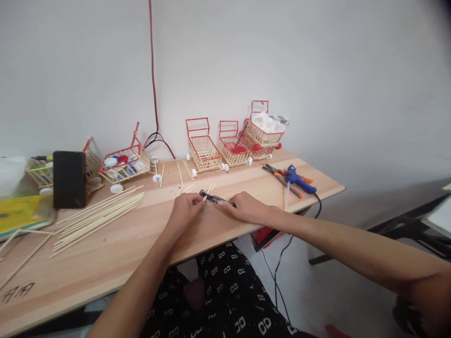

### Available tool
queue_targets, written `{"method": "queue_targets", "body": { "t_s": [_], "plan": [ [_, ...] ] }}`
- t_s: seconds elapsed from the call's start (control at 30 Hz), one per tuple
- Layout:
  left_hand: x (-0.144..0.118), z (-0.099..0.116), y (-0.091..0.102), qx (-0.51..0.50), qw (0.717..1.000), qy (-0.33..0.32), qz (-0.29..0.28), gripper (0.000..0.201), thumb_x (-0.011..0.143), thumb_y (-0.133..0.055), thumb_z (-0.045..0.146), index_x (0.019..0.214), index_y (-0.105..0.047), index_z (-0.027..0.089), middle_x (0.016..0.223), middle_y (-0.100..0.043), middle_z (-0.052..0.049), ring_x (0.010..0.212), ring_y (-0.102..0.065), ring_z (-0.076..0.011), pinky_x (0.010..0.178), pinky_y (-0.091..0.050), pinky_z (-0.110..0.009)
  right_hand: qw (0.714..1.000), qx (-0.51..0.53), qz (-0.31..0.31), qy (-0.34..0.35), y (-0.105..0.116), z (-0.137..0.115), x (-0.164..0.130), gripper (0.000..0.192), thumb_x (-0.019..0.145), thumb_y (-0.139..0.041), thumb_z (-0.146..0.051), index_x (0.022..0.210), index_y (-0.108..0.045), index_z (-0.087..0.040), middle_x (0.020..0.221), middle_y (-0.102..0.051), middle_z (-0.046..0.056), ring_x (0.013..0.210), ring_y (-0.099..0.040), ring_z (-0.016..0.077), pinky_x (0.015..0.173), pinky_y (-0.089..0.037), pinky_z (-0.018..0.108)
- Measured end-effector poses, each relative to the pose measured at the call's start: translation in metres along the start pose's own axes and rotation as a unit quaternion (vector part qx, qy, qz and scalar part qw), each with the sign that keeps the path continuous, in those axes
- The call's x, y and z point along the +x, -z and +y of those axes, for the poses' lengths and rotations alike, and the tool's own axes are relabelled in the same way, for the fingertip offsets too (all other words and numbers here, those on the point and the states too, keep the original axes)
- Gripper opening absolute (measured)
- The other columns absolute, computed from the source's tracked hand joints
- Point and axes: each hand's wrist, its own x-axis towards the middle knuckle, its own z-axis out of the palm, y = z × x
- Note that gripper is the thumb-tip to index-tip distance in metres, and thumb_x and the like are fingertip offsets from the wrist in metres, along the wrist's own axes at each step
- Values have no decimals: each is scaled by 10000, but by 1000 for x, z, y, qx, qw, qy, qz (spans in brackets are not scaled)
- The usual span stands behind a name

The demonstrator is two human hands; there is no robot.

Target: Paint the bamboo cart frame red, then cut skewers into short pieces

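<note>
My left hand (186, 209) pinches a short pale wooden stick (205, 198) near the front of the wooden table. My right hand (246, 206) is closed around the handles of dark pliers (214, 198). The jaws of the pliers point left and meet the stick close to my left fingertips. Whether they bite into it is too small to tell. Just behind my hands lie several short cut sticks (190, 188). To the left, a bundle of long thin sticks (100, 220) rests on the tabletop.
Several little stick carts with red handles, such as this cart (204, 152), stand along the wall. A blue glue gun (298, 180) and orange-handled pliers (287, 184) lie at the right. A black phone (69, 179) stands at the left. The table's edge (225, 238) runs before my lap.
</note>
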Motion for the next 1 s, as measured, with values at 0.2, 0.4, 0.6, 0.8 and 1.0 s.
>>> {"method": "queue_targets", "body": {
  "t_s": [0.2, 0.4, 0.6, 0.8, 1.0],
  "plan": [
    [1, -1, -1, -16, 1000, 5, 19, 238, 747, -529, 335, 663, -654, 150, 601, -616, -4, 604, -538, -152, 593, -358, -241, 999, -24, -6, -31, 9, 3, 5, 736, 802, -297, -779, 527, -569, -153, 470, -486, 67, 451, -400, 128, 483, -256, 289],
    [1, 0, 0, -11, 999, 2, 37, 248, 745, -525, 346, 629, -638, 158, 594, -615, -3, 608, -533, -152, 598, -362, -240, 998, -46, -17, -50, 11, 3, 8, 747, 770, -327, -800, 598, -627, -138, 545, -559, 106, 470, -453, 150, 485, -285, 291],
    [0, 4, 3, 4, 999, 7, 45, 257, 746, -516, 350, 620, -635, 160, 592, -618, -8, 619, -544, -160, 617, -360, -252, 998, -61, -7, -32, 4, 1, 10, 806, 801, -223, -794, 633, -654, -134, 608, -621, 141, 562, -549, 193, 503, -288, 283],
    [1, 2, 4, 39, 998, 37, 45, 242, 728, -506, 337, 591, -609, 167, 588, -626, -19, 606, -549, -167, 614, -353, -261, 996, -86, -13, -13, 2, -1, 20, 810, 832, -208, -761, 678, -682, -123, 656, -652, 162, 590, -573, 204, 516, -294, 283],
    [2, -4, 11, 41, 999, 33, 17, 237, 719, -523, 354, 602, -620, 172, 585, -635, -16, 605, -562, -171, 598, -354, -258, 998, -58, -5, 0, 8, 8, 15, 782, 822, -214, -774, 585, -609, -141, 565, -593, 110, 516, -497, 159, 503, -268, 274]
  ]
}}
